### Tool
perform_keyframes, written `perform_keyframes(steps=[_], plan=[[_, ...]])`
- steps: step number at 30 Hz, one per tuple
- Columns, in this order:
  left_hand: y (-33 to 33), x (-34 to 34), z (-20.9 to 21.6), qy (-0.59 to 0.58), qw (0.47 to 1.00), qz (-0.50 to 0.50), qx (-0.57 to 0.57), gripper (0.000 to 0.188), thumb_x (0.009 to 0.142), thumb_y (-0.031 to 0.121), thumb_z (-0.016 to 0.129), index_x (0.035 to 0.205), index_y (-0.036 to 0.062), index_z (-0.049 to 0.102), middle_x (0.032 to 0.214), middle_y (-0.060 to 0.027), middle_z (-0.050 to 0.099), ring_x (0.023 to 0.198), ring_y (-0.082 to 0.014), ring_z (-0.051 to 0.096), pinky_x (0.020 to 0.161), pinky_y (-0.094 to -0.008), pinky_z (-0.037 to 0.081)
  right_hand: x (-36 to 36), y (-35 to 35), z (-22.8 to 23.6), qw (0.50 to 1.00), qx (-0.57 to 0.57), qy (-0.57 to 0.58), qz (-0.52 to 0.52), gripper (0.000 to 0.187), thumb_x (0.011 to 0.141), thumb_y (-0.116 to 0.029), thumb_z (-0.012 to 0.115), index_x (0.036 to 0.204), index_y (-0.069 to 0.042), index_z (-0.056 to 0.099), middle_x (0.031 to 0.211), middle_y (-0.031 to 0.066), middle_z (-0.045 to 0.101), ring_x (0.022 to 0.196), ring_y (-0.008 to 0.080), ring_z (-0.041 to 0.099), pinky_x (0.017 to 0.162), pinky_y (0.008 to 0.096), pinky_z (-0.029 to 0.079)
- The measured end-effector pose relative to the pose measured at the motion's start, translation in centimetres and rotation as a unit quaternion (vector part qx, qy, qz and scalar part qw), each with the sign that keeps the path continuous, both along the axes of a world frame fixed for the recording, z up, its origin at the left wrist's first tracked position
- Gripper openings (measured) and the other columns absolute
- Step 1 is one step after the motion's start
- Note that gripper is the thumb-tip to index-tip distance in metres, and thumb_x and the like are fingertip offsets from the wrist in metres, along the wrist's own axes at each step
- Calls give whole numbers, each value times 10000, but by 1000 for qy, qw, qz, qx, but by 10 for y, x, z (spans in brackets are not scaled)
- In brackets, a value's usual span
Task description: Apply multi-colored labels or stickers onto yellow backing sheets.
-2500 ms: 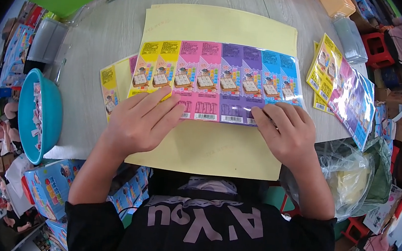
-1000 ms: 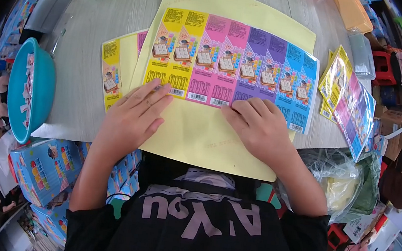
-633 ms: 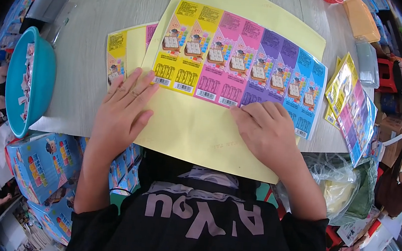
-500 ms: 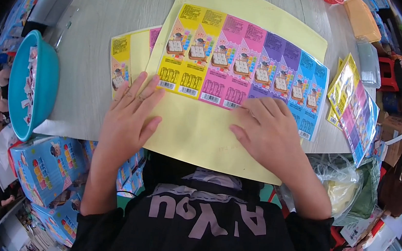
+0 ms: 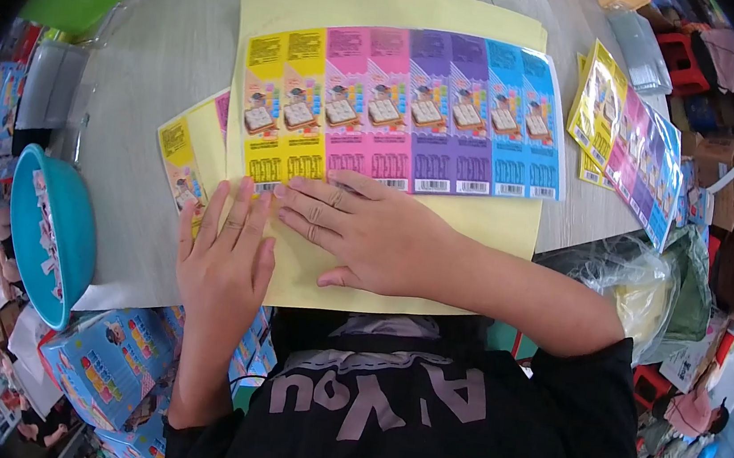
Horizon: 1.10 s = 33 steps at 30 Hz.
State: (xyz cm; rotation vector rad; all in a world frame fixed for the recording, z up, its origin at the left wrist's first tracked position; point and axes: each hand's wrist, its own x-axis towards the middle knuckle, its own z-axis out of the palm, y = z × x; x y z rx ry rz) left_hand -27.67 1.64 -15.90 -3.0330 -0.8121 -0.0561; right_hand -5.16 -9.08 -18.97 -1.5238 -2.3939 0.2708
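Observation:
A strip of printed labels [image 5: 389,106], in yellow, pink, purple and blue panels, lies on a large pale yellow sheet [image 5: 473,240] on the table. My left hand [image 5: 226,250] rests flat at the sheet's left edge, fingers stretched out near the yellow end of the strip. Flat along the strip's lower edge lies my right hand [image 5: 358,228], its fingers pointing left and its tips close to the left fingers. Neither hand grips anything. Partly hidden under the big sheet, another sheet with a yellow label [image 5: 183,152] sticks out on the left.
More printed label sheets [image 5: 631,141] lie on the table's right side. A teal basin [image 5: 70,243] with small pieces stands at the left edge. Blue printed boxes [image 5: 106,367] are below left. A clear plastic bag [image 5: 637,293] hangs near the right edge.
My right hand has slid left along the strip's lower edge toward my left hand. The sheet and strip now lie straighter. The whole view has shifted a little.

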Motion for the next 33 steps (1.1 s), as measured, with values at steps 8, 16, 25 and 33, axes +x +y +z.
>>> perform_keyframes(steps=[8,16,25,33], plan=[[2,4,8,13,1000,9,-2,418,989,161,602,1391,98,697,1488,-86,640,1414,-319,543,1249,-552,281,54,-52,11,995,-79,-17,-61,838,1014,-650,429,1616,-68,398,1693,110,379,1579,263,328,1277,457,243],[0,3,6,31,999,3,30,444,965,163,613,1396,91,688,1496,-96,633,1416,-314,547,1236,-522,321,105,-126,24,970,-130,-83,-189,826,1024,-646,418,1614,-68,401,1703,132,354,1580,307,321,1287,482,213],[1,4,7,34,999,-1,11,479,955,142,599,1426,88,663,1505,-103,622,1417,-313,546,1218,-508,356,120,-158,17,951,-113,-82,-275,796,1042,-607,417,1602,-42,409,1691,174,359,1566,357,334,1284,497,219],[0,5,8,28,1000,1,13,474,950,120,603,1418,81,667,1505,-100,622,1413,-312,549,1206,-498,381,117,-175,15,934,-94,-84,-334,765,1048,-551,448,1597,-20,406,1679,202,369,1564,366,334,1284,497,215]])
